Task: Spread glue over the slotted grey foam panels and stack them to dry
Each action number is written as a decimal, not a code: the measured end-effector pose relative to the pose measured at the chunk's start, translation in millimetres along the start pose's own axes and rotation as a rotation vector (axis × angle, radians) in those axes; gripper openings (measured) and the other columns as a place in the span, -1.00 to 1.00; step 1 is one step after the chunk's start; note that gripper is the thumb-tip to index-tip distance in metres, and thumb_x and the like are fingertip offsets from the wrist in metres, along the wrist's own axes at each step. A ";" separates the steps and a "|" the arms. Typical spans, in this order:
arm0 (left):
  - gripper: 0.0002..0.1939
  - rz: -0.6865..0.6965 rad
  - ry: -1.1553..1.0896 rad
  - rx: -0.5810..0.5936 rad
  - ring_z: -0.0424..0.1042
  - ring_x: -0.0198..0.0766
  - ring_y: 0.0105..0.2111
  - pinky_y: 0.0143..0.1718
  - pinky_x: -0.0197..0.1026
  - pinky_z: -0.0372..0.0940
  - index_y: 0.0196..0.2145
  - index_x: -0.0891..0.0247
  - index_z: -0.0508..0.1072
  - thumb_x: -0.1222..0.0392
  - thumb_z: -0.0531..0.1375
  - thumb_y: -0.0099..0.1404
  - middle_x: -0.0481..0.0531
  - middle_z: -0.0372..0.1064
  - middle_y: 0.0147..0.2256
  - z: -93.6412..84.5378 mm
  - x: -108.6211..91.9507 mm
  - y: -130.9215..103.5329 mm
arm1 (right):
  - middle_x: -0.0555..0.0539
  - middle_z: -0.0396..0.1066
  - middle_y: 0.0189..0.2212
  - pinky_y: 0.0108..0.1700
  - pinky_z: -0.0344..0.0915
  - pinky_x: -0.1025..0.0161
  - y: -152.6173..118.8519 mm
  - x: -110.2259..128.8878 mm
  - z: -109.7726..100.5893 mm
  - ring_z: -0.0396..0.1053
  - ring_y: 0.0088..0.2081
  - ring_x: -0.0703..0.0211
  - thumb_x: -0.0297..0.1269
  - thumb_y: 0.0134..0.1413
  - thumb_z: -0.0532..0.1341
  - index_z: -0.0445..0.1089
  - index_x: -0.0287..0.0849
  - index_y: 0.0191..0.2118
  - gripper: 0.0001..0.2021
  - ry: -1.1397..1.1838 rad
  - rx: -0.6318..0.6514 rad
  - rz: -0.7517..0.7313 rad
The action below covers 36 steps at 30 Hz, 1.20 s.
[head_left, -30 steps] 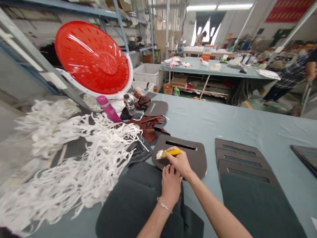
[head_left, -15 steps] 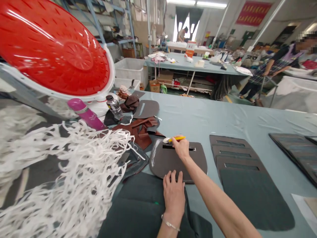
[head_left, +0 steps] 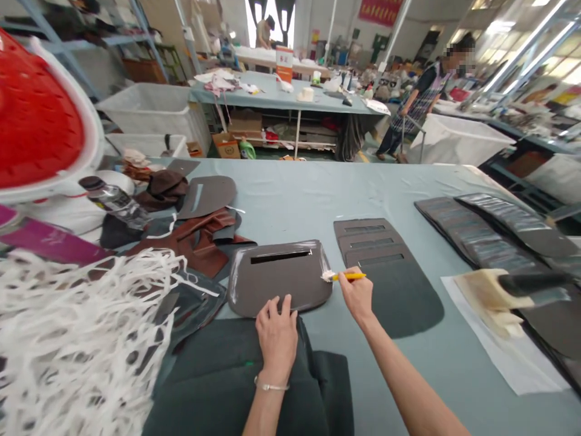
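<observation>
Brush [head_left: 354,276] is pinched in the right hand [head_left: 357,298] in the head view, bristles at the right edge of the slotted panel [head_left: 279,281] on the table [head_left: 285,203]. The panel's near edge is touched by the open left hand [head_left: 278,334]; its palm is hidden.

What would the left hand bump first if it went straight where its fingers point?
The left hand seems to touch the dark panel; straight ahead, it would probably reach its slot first.
</observation>
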<state>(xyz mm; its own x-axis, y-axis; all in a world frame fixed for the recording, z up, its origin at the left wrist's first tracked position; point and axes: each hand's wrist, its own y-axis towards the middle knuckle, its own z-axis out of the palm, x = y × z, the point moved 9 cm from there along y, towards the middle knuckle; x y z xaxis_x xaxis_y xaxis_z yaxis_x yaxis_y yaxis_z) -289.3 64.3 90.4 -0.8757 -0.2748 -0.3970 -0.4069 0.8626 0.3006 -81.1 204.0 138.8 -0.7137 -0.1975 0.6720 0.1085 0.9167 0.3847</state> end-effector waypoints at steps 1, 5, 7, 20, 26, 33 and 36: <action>-0.63 -0.018 -0.028 0.014 0.18 0.07 0.01 -0.01 0.17 0.16 0.04 0.11 0.36 0.11 0.04 0.29 0.20 0.24 0.03 -0.9 3.2 1.6 | 0.04 0.31 -0.68 -0.45 0.13 0.33 -15.9 0.4 -8.7 0.27 -0.60 0.24 -0.14 0.00 0.13 0.32 -0.15 -0.50 -0.79 -0.012 0.002 -0.009; -0.64 -0.110 -0.351 0.114 0.27 -0.05 -0.02 0.03 0.07 0.18 -0.01 0.13 0.39 0.03 -0.01 0.32 0.13 0.32 -0.02 -9.2 36.3 22.1 | 0.04 0.33 -0.63 -0.43 0.16 0.32 -72.8 40.0 -8.5 0.27 -0.58 0.25 -0.19 0.06 0.14 0.29 -0.14 -0.49 -0.81 0.117 0.055 -0.064; -0.60 -0.196 -0.551 0.070 0.31 -0.16 -0.02 0.06 -0.03 0.19 0.00 0.20 0.36 0.02 -0.09 0.35 0.13 0.35 -0.03 -23.3 66.7 37.5 | 0.02 0.40 -0.53 -0.39 0.23 0.31 -101.5 84.4 25.1 0.32 -0.51 0.23 -0.21 0.08 0.14 0.33 -0.12 -0.43 -0.86 0.312 0.208 -0.147; -0.59 0.014 -0.233 0.102 0.29 -0.16 -0.11 0.03 -0.03 0.18 0.06 0.15 0.34 0.06 -0.10 0.35 0.10 0.30 -0.13 -20.0 94.6 51.1 | -0.01 0.39 -0.52 -0.42 0.25 0.30 -62.8 -12.4 -28.7 0.34 -0.51 0.19 -0.14 0.02 0.22 0.39 -0.16 -0.40 -0.81 0.210 -0.011 0.035; -0.61 0.016 0.148 0.001 0.19 0.00 -0.07 -0.16 0.00 0.24 0.07 0.03 0.33 0.06 0.01 0.31 0.17 0.19 -0.11 -22.2 66.9 39.1 | 0.00 0.45 -0.41 -0.31 0.31 0.26 -54.1 120.7 68.8 0.38 -0.42 0.19 -0.21 0.08 0.18 0.40 -0.06 -0.31 -0.90 0.447 0.129 -0.197; -0.62 0.005 0.191 -0.025 0.19 -0.06 -0.09 -0.16 -0.04 0.23 0.08 0.00 0.32 0.12 0.00 0.33 0.15 0.19 -0.10 -23.4 67.8 39.7 | -0.01 0.48 -0.42 -0.30 0.28 0.32 -28.3 114.0 104.9 0.39 -0.41 0.20 -0.23 0.08 0.14 0.44 -0.10 -0.35 -0.85 0.359 0.148 -0.218; -0.61 0.001 0.186 -0.019 0.18 -0.08 -0.07 -0.15 -0.05 0.23 0.10 0.00 0.31 0.11 0.00 0.34 0.15 0.18 -0.09 -26.8 65.8 38.7 | -0.02 0.40 -0.55 -0.40 0.19 0.34 -3.7 66.9 49.9 0.29 -0.53 0.25 -0.20 0.06 0.14 0.42 -0.16 -0.44 -0.81 0.168 -0.131 -0.096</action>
<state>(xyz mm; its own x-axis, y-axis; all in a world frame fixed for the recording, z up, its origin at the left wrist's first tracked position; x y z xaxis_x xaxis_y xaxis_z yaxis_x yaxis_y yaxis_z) -369.6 68.2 99.1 -0.9082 -0.3495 -0.2301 -0.4096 0.8552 0.3177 -163.8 204.7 150.8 -0.6013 -0.3466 0.7199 0.1427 0.8400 0.5235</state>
